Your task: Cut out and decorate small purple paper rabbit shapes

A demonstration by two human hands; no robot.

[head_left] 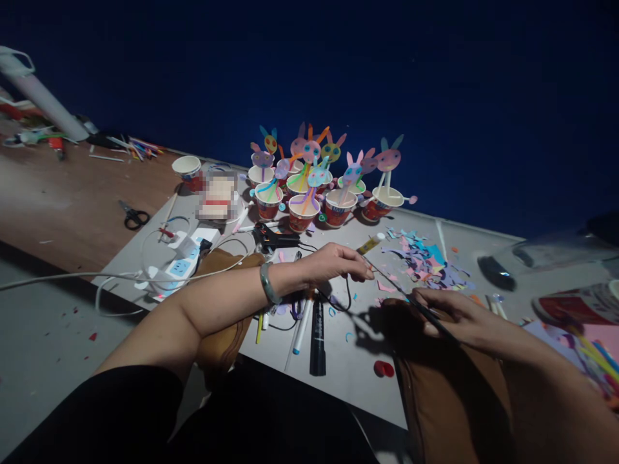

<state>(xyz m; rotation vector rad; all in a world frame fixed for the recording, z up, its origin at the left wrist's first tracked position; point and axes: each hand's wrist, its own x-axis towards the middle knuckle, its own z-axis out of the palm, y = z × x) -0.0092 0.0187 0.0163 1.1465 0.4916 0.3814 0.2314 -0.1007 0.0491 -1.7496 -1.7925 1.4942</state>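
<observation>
My left hand (336,263), with a bracelet (269,283) at the wrist, reaches over the table with its fingers pinched together. What lies between its fingertips is too small to make out. In my right hand (449,316) is a thin dark stick (394,283), slanting up toward the left fingertips. A black glue gun (275,237) lies just beyond my left forearm, and a glue stick (371,243) rests past the left fingers. Below the hands are a black marker (318,335), a white pen (303,325) and a red cap (383,368).
Paper cups (304,216) with rabbit-faced paper figures (319,174) stand in rows at the back. Coloured paper scraps (430,261) lie to the right. A power strip (186,261) with cables, black scissors (133,216) and another cup (187,173) are on the left.
</observation>
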